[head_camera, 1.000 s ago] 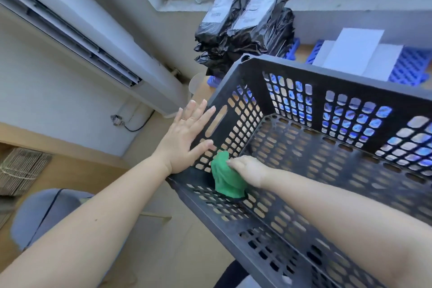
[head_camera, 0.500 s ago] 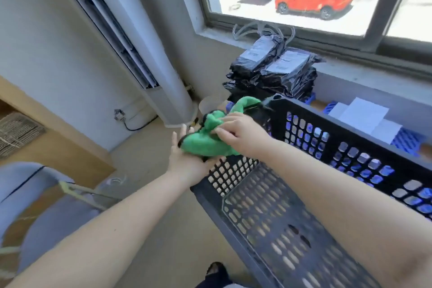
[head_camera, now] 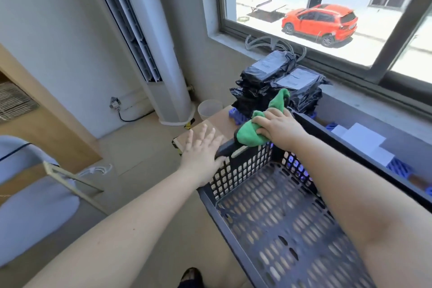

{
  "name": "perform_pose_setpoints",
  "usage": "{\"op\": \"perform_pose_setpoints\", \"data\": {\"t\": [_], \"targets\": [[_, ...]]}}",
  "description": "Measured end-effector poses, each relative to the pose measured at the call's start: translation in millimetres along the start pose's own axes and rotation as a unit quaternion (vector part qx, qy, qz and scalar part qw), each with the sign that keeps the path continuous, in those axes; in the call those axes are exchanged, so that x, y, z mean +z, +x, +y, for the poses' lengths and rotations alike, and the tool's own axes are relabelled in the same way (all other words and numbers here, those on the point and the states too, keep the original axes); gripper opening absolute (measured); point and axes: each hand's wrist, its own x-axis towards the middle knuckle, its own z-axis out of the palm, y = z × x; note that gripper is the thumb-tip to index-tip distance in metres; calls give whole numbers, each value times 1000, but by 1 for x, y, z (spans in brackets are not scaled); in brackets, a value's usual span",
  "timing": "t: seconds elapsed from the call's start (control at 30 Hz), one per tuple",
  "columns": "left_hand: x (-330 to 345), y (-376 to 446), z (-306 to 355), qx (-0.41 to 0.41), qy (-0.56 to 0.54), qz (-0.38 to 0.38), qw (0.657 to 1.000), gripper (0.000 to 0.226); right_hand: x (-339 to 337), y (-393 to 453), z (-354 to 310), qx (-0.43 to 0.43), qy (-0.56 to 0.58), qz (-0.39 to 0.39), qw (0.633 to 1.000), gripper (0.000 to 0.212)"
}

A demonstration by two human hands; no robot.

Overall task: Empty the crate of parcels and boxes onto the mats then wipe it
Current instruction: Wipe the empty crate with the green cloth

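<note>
The black perforated crate [head_camera: 275, 213] stands with nothing inside it, its short end wall facing away from me. My right hand [head_camera: 278, 126] holds a green cloth [head_camera: 250, 133] against the top rim at the crate's far left corner. My left hand [head_camera: 201, 149] lies flat with straight fingers against the outside of that end wall, thumb by the handle slot. Black plastic parcels [head_camera: 280, 84] are stacked beyond the crate on a blue mat [head_camera: 236, 117]. White boxes [head_camera: 360, 140] lie on another blue mat [head_camera: 399, 168] to the right.
A tall white air conditioner [head_camera: 154, 40] stands at the wall on the left, with a clear plastic cup [head_camera: 209, 110] by its base. A window sill [head_camera: 364, 98] runs behind the parcels. A grey chair [head_camera: 28, 201] sits at the lower left.
My right hand brought the green cloth from the crate's inside bottom corner up onto the top rim, then along it to the corner. My left hand stayed flat on the end wall. The view tilted upward.
</note>
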Motion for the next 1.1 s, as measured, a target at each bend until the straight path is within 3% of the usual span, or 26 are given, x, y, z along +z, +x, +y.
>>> {"op": "perform_pose_setpoints", "data": {"t": [0.1, 0.2, 0.33, 0.43, 0.57, 0.77, 0.93, 1.1], "targets": [[1, 0, 0, -1, 3, 2, 1000, 64, -12, 0, 23, 90, -8, -61, 994, 44], [0, 1, 3, 6, 41, 18, 999, 67, -16, 1, 8, 121, 13, -78, 990, 46], [0, 13, 12, 19, 6, 43, 999, 72, -12, 5, -33, 9, 5, -66, 998, 53], [-8, 39, 22, 48, -30, 58, 997, 76, -8, 7, -34, -23, -39, -60, 997, 78], [-19, 76, 38, 106, -15, 55, 993, 80, -15, 7, -4, 80, -81, -81, 990, 87], [-33, 123, 65, 185, -7, 14, 983, 84, -23, 7, 29, 268, -23, -127, 955, 64], [-41, 153, 94, 257, -28, -7, 966, 77, -25, 5, 33, 331, -70, -124, 933, 52], [-40, 177, 125, 364, 83, 57, 926, 68, -29, -22, 34, 417, -42, -121, 900, 42]]}}
